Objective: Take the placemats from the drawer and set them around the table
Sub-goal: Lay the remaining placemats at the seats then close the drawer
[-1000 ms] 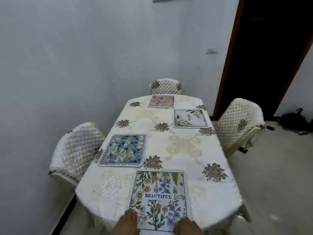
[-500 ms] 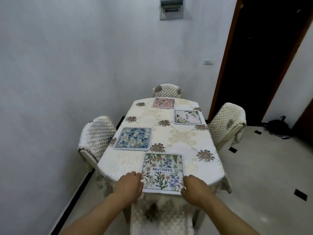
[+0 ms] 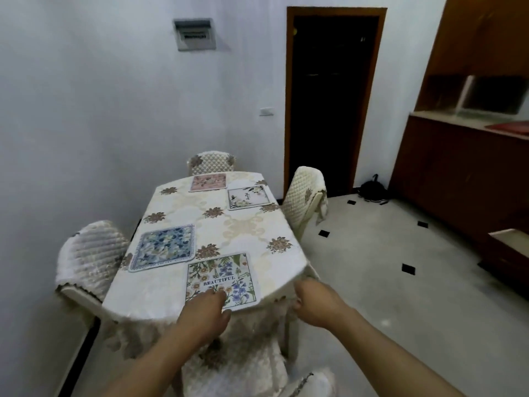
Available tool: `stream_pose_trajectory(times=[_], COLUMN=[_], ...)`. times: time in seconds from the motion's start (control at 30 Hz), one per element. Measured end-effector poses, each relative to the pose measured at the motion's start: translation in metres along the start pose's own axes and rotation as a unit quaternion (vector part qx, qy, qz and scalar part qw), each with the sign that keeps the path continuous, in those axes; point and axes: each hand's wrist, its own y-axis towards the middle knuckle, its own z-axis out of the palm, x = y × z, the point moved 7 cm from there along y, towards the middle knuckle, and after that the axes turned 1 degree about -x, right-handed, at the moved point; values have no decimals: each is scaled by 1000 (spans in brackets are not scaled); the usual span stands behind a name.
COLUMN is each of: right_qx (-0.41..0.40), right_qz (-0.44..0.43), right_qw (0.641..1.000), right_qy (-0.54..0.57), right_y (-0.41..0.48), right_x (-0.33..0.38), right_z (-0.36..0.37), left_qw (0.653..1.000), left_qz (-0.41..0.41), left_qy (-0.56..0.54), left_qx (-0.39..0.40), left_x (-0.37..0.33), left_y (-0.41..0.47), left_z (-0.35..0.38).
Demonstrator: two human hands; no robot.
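Note:
Several floral placemats lie on the cream tablecloth of the table [image 3: 243, 233]. The nearest, marked BEAUTIFUL [image 3: 221, 275], sits at the near edge. A blue one [image 3: 163, 247] lies at the left side, a white one [image 3: 248, 197] at the right side, a pink one [image 3: 207, 182] at the far end. My left hand [image 3: 204, 313] rests with its fingertips on the near edge of the BEAUTIFUL placemat. My right hand [image 3: 315, 302] hovers loosely curled beside the table's right corner, off the mat and holding nothing.
Quilted chairs stand at the left [image 3: 91, 253], far end [image 3: 211, 163], right [image 3: 306, 196] and just below me [image 3: 237, 365]. A dark doorway [image 3: 332, 101] is behind the table. A brown cabinet with an open drawer [image 3: 509, 247] lines the right wall. A black bag [image 3: 372, 190] lies on the floor.
My view has risen and swung right, away from the table. My right hand has come off the BEAUTIFUL placemat and moved right; my left hand still touches its near edge.

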Motion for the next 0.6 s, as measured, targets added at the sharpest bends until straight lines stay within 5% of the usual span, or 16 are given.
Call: stream_pose_trajectory(times=[0.2,0.6], right_qx=[-29,-20], right_qz=[29,221], right_qw=[999,973], right_qy=[-18,-60], right_y=[-38,-151], right_x=[-101,-433], right_z=[-59,-146], left_qw=[997,980], left_qz=[55,199], left_qy=[29,9], left_qx=[-43,-25], left_x=[-123,-465], left_y=[51,156], left_z=[-23,14])
